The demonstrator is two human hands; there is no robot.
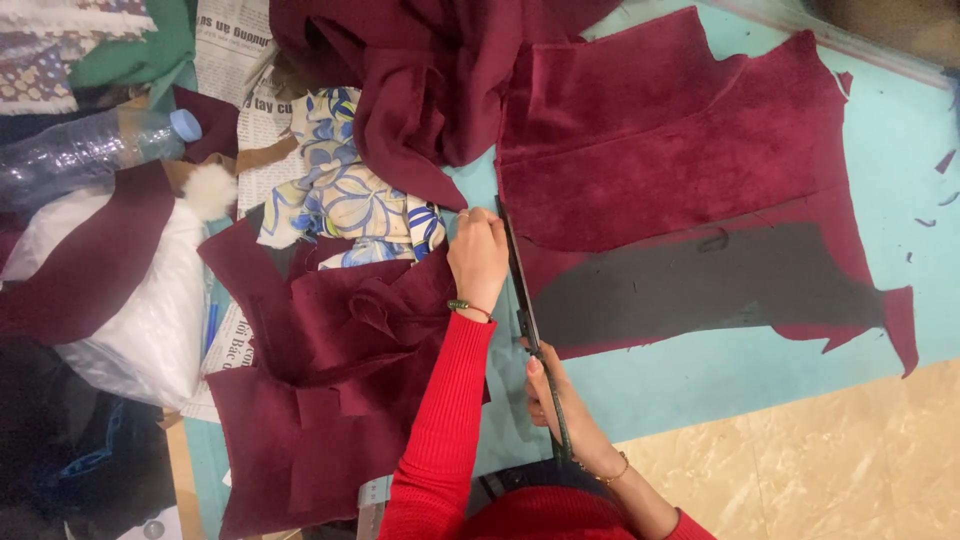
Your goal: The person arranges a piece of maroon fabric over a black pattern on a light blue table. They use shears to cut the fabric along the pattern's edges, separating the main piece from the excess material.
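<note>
Maroon velvet (pixel 680 150) lies spread over my turquoise desk (pixel 900 130), and I am working along its near edge. My left hand (pixel 478 255) rests knuckles-up on the cloth edge, its grip closed, fingers pinched down at the cut line beside the blades. A beaded bracelet (pixel 468 307) sits on that wrist, above a red sleeve (pixel 440 430). My right hand (pixel 550 395) has its grip closed around the handles of long dark scissors (pixel 525 300), whose blades run up along the velvet's edge toward my left fingers. A gold bangle (pixel 612 470) circles the right wrist.

Just past the blades, a dark grey pattern piece (pixel 690 285) lies flat on the velvet, with maroon showing all round it. More cut maroon pieces (pixel 320 400) are stacked under my left arm, and a loose heap of the same cloth (pixel 420 90) lies beyond my left hand. Between them sits a blue-and-white floral fabric (pixel 350 205). Farther left I see a plastic bottle (pixel 90 150) with a blue cap, newspaper (pixel 235 50) and a white bag (pixel 150 320). Small maroon scraps (pixel 945 160) dot the desk's far side.
</note>
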